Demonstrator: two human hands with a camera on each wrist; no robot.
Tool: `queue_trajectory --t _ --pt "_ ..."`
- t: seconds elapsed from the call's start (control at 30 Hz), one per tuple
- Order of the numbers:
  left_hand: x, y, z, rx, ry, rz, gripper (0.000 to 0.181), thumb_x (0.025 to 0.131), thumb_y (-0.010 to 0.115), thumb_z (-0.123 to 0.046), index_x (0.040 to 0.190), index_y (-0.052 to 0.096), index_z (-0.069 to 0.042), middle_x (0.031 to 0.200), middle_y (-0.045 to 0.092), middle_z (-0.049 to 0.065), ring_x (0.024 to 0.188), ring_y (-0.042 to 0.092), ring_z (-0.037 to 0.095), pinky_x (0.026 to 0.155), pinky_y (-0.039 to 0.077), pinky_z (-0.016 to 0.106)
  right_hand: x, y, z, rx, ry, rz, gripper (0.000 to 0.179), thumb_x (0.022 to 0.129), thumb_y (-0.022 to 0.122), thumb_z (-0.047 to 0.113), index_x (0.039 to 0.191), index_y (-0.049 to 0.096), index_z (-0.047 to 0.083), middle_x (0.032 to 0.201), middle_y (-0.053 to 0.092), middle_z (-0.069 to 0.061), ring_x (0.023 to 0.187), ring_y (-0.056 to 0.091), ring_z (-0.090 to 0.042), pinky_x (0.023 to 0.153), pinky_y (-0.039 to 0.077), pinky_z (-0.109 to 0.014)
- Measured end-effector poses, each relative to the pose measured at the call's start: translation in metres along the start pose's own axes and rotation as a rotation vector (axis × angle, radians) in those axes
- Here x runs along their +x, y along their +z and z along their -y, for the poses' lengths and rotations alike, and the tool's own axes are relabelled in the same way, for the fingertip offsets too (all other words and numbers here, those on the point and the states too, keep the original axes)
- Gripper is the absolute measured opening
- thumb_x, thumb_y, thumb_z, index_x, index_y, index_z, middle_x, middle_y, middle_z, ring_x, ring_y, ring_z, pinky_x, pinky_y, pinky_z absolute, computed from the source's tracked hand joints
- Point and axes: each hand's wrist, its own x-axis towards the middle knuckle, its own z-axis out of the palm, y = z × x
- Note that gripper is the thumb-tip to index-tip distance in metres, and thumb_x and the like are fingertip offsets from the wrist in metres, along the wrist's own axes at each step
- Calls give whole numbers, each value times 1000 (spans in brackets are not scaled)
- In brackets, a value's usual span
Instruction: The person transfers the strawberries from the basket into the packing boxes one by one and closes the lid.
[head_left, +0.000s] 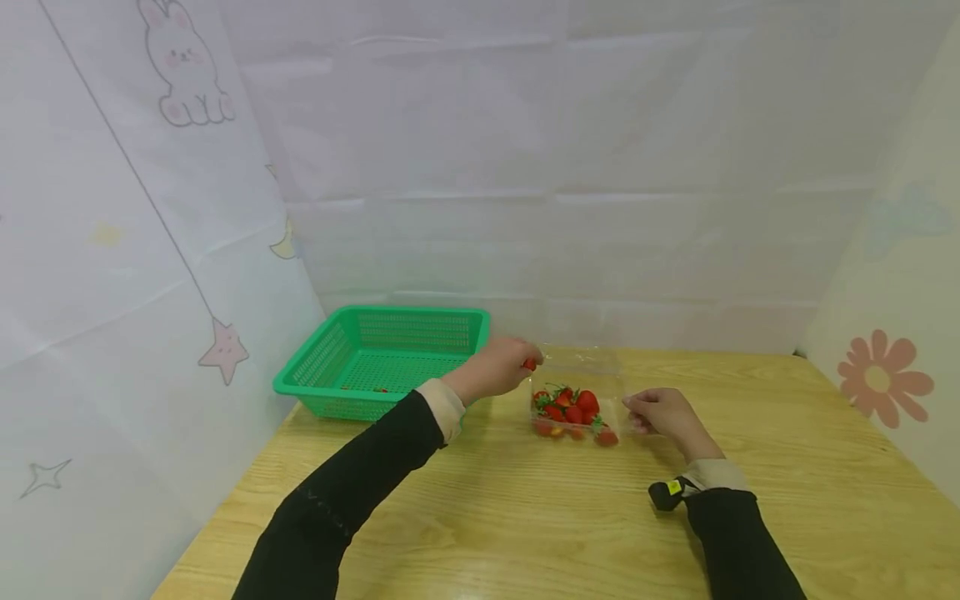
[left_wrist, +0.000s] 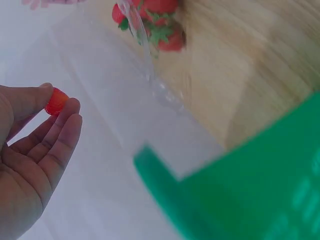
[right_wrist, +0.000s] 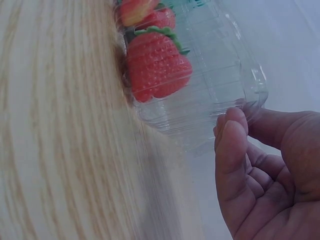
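My left hand (head_left: 497, 365) pinches a small red strawberry (left_wrist: 56, 101) between thumb and fingertips, held just above the left edge of a clear plastic box (head_left: 621, 375). Several strawberries (head_left: 573, 413) with green leaves lie in that box. At the box's right side, my right hand (head_left: 667, 417) grips the rim between thumb and fingers; the right wrist view shows this pinch on the clear wall (right_wrist: 225, 112). A larger strawberry (right_wrist: 157, 65) shows through the plastic there. The box's lid seems raised at the back, though it is hard to make out.
To the left stands a green perforated basket (head_left: 420, 312), its near wall partly behind my left forearm. A few small red bits (head_left: 380, 390) show inside it. The wooden table (head_left: 525, 533) meets white printed sheets (head_left: 637, 167) at the back and sides.
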Motion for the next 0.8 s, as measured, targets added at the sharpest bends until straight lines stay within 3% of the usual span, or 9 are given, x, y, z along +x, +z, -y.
queue_trajectory --t 0.23,0.5,0.8 --pt "20 23 -16 -12 39 84 26 96 63 -8 121 69 -11 118 67 2 108 61 17 90 47 23 1 -1 0 -22 -4 0 41 101 56 23 117 57 -15 88 65 -17 70 62 -17 66 56 -34" --pt "40 49 -30 -6 46 135 22 94 65 -8 115 71 -10 110 69 1 96 63 12 83 48 20 0 -2 0 -21 11 -4 40 101 56 23 116 58 -14 87 65 -16 69 62 -16 65 56 -33" --pt "54 71 -36 107 66 166 16 93 69 -14 108 74 -15 101 70 -5 90 64 11 79 49 19 -1 -2 1 -6 17 2 41 101 56 23 117 57 -14 88 66 -17 71 63 -18 67 56 -34"
